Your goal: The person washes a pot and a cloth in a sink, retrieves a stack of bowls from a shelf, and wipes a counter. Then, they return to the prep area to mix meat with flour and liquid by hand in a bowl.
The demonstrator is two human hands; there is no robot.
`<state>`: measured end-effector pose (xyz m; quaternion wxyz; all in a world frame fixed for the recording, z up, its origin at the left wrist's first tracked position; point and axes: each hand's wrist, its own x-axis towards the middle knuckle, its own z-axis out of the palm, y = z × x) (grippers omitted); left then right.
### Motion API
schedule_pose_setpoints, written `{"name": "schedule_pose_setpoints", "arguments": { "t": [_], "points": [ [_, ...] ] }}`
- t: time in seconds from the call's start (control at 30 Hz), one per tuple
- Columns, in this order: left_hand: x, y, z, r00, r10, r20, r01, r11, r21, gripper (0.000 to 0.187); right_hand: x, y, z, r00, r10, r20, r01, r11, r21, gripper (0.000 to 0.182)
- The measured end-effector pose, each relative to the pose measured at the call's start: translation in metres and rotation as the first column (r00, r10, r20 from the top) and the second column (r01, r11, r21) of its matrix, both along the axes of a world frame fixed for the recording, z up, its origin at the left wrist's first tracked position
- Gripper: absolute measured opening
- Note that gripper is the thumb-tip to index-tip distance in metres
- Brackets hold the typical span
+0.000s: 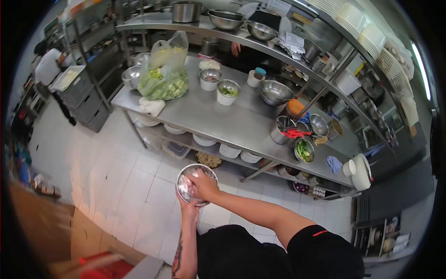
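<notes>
A round metal bowl (178, 176) hangs in front of me above the floor. Pale pink pieces dusted with what looks like white powder (186, 186) lie inside it. My left hand (189, 209) is closed on the bowl, supporting it from below and at its near side; some of its fingers are hidden under the bowl. My right hand (204, 187) reaches over the rim and down into the pieces. Its fingertips are partly buried, and whether they grip anything cannot be made out.
A steel worktable (186, 118) runs across in front, bearing a clear bag of cut greens (165, 83), a bowl of chopped greens (228, 91) and red-handled tools (296, 133). Stacked dishes (230, 151) sit underneath. Another person (49, 65) stands at far left, and a hand (236, 49) shows behind the table.
</notes>
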<state>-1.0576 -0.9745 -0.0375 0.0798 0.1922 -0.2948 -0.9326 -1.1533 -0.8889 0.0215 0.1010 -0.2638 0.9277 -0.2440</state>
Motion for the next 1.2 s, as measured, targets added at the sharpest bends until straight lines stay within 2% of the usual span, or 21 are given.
{"name": "schedule_pose_setpoints", "arguments": {
  "t": [0.03, 0.1, 0.13, 0.17, 0.23, 0.27, 0.3, 0.37, 0.4, 0.43, 0.5, 0.6, 0.63, 0.77, 0.83, 0.87, 0.97, 1.03, 1.07, 1.13, 1.2],
  "points": [
    [-0.010, -0.001, -0.007, 0.999, -0.032, 0.028, 0.031, 0.999, 0.017, 0.108, -0.013, 0.002, -0.010, 1.000, -0.029, -0.004, 0.029, 0.999, 0.015, 0.063],
    [-0.040, -0.003, -0.014, 0.995, -0.085, 0.050, 0.082, 0.995, 0.048, 0.109, -0.043, 0.006, -0.030, 0.937, 0.171, -0.305, -0.149, 0.984, 0.095, 0.059],
    [-0.054, -0.006, -0.015, 0.993, -0.103, 0.055, 0.101, 0.994, 0.040, 0.109, -0.057, 0.003, -0.033, 0.925, 0.141, -0.352, -0.111, 0.988, 0.103, 0.046],
    [-0.071, -0.008, -0.019, 0.992, -0.113, 0.058, 0.112, 0.993, 0.029, 0.109, -0.069, -0.001, -0.040, 0.926, 0.131, -0.354, -0.097, 0.989, 0.114, 0.046],
    [-0.094, -0.015, -0.041, 0.986, -0.145, 0.086, 0.140, 0.988, 0.061, 0.108, -0.081, -0.009, -0.059, 0.960, -0.017, -0.280, 0.047, 0.994, 0.098, 0.054],
    [-0.102, -0.018, -0.052, 0.981, -0.158, 0.115, 0.149, 0.985, 0.082, 0.108, -0.086, -0.007, -0.065, 0.991, -0.009, -0.132, 0.020, 0.996, 0.087, 0.069],
    [-0.107, -0.021, -0.063, 0.980, -0.167, 0.109, 0.158, 0.984, 0.084, 0.108, -0.092, -0.001, -0.070, 0.990, -0.017, -0.138, 0.030, 0.995, 0.090, 0.069],
    [-0.112, -0.029, -0.087, 0.985, -0.127, 0.118, 0.106, 0.981, 0.165, 0.110, -0.106, 0.015, -0.079, 0.995, 0.034, 0.093, -0.019, 0.988, -0.154, 0.069],
    [-0.116, -0.029, -0.091, 0.985, -0.119, 0.127, 0.098, 0.982, 0.161, 0.109, -0.110, 0.022, -0.085, 0.991, 0.008, 0.135, 0.016, 0.984, -0.175, 0.080],
    [-0.120, -0.025, -0.093, 0.985, -0.121, 0.123, 0.100, 0.982, 0.160, 0.109, -0.112, 0.024, -0.093, 0.991, 0.006, 0.131, 0.017, 0.984, -0.176, 0.080],
    [-0.124, -0.011, -0.089, 0.992, -0.127, 0.012, 0.126, 0.990, 0.068, 0.107, -0.113, 0.030, -0.107, 0.974, -0.157, 0.164, 0.190, 0.958, -0.216, 0.089],
    [-0.131, 0.007, -0.081, 0.991, -0.135, 0.016, 0.134, 0.989, 0.056, 0.107, -0.117, 0.038, -0.111, 0.950, -0.174, 0.260, 0.226, 0.956, -0.189, 0.095],
    [-0.134, 0.012, -0.073, 0.989, -0.151, 0.014, 0.150, 0.987, 0.060, 0.108, -0.117, 0.041, -0.103, 0.929, -0.195, 0.316, 0.254, 0.954, -0.157, 0.095],
    [-0.153, 0.030, -0.018, 0.971, -0.235, -0.041, 0.235, 0.972, -0.014, 0.103, -0.122, 0.060, -0.038, 0.925, -0.286, 0.252, 0.315, 0.946, -0.082, 0.092],
    [-0.173, 0.050, -0.007, 0.966, -0.248, -0.072, 0.248, 0.969, -0.006, 0.096, -0.134, 0.088, -0.015, 0.953, -0.291, 0.090, 0.300, 0.946, -0.123, 0.092],
    [-0.190, 0.063, 0.002, 0.948, -0.311, -0.073, 0.304, 0.948, -0.089, 0.089, -0.145, 0.104, 0.001, 0.956, -0.294, 0.019, 0.294, 0.948, -0.124, 0.092],
    [-0.249, 0.098, 0.021, 0.857, -0.514, 0.026, 0.506, 0.832, -0.227, 0.065, -0.193, 0.148, 0.034, 0.899, -0.428, 0.089, 0.432, 0.901, -0.037, 0.090],
    [-0.282, 0.129, 0.008, 0.844, -0.537, 0.013, 0.523, 0.816, -0.246, 0.050, -0.222, 0.182, 0.019, 0.873, -0.474, 0.112, 0.478, 0.879, -0.005, 0.090],
    [-0.293, 0.140, 0.001, 0.849, -0.529, 0.013, 0.515, 0.821, -0.247, 0.050, -0.237, 0.201, 0.002, 0.863, -0.492, 0.114, 0.496, 0.868, -0.012, 0.091],
    [-0.309, 0.156, -0.011, 0.842, -0.534, 0.072, 0.524, 0.780, -0.343, 0.035, -0.256, 0.223, -0.021, 0.858, -0.500, 0.119, 0.506, 0.863, -0.019, 0.092],
    [-0.315, 0.159, -0.019, 0.835, -0.541, 0.102, 0.536, 0.755, -0.377, 0.033, -0.261, 0.232, -0.032, 0.846, -0.528, 0.074, 0.523, 0.848, 0.083, 0.093]
  ]
}}
